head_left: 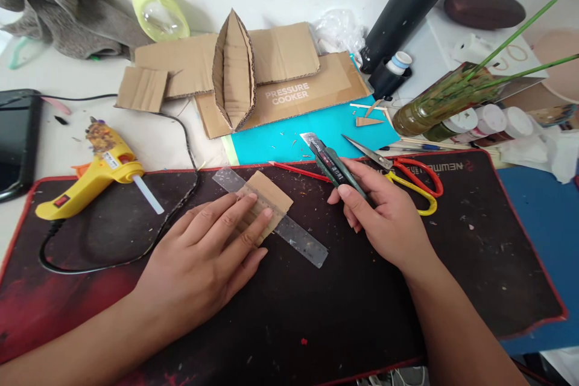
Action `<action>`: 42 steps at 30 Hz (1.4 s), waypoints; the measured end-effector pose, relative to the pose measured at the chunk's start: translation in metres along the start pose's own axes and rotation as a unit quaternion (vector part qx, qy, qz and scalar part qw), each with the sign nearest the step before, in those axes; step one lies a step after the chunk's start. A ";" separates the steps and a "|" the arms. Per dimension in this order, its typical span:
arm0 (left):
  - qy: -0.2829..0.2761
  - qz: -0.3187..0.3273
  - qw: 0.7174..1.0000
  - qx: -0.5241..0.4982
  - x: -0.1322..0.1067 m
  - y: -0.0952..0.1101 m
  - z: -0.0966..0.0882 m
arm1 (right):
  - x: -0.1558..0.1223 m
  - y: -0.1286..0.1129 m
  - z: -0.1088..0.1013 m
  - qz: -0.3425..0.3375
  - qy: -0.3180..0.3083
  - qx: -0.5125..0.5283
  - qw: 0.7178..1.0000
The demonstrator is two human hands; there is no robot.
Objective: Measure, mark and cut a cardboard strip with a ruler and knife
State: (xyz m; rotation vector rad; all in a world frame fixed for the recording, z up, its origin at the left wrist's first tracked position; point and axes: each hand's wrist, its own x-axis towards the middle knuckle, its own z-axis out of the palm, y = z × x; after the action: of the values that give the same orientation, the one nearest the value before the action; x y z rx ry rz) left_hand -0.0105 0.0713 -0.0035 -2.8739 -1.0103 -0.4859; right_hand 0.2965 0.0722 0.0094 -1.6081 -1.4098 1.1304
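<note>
our left hand [203, 253], loosely spread, presses a clear ruler [301, 241] onto a cardboard piece [271, 189]
we have both near the far edge of the black mat [344, 313], and our right hand [384, 211] grips a cutter [332, 166] over that edge

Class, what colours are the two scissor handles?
The scissors have one red handle and one yellow handle, best seen in the head view.

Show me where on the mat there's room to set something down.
Bar small scraps, the mat looks bare between the forearms below the ruler, and right of the scissors and right hand. Crowded behind it, with stacked cardboard and jars.
</note>
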 end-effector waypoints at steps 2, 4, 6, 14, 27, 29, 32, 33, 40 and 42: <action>-0.001 -0.001 1.000 0.001 0.000 0.000 0.000 | 0.000 0.000 0.000 0.003 0.001 0.001 1.000; -0.001 -0.003 1.000 0.000 -0.001 0.001 0.001 | 0.000 0.000 0.000 0.005 0.002 0.001 1.000; -0.001 -0.005 1.000 -0.003 -0.001 0.001 0.001 | 0.000 0.000 0.000 0.007 0.001 0.003 1.000; -0.002 -0.002 1.000 -0.002 -0.001 0.001 0.000 | 0.000 -0.002 0.001 0.006 0.003 0.000 1.000; -0.004 -0.003 1.000 -0.005 0.000 0.001 0.000 | 0.000 0.000 0.000 0.001 0.002 -0.002 1.000; -0.004 0.000 1.000 -0.004 0.000 0.000 0.000 | 0.000 0.000 0.000 0.002 0.002 -0.003 1.000; -0.002 0.004 1.000 -0.003 0.000 0.000 0.000 | -0.001 0.000 0.000 0.002 0.003 -0.006 1.000; -0.002 0.004 1.000 -0.002 0.000 0.000 -0.001 | -0.001 0.000 0.000 0.003 0.003 -0.007 1.000; -0.003 0.004 1.000 0.000 0.000 -0.001 -0.001 | -0.001 0.001 0.000 0.005 0.002 -0.007 1.000; -0.002 0.005 1.000 0.000 0.000 -0.001 -0.001 | -0.001 0.001 0.000 0.005 0.002 -0.007 1.000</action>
State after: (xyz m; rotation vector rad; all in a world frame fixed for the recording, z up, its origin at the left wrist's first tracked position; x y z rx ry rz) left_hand -0.0114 0.0719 -0.0023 -2.8802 -0.9952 -0.4808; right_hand 0.2970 0.0711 0.0088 -1.6287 -1.4118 1.1254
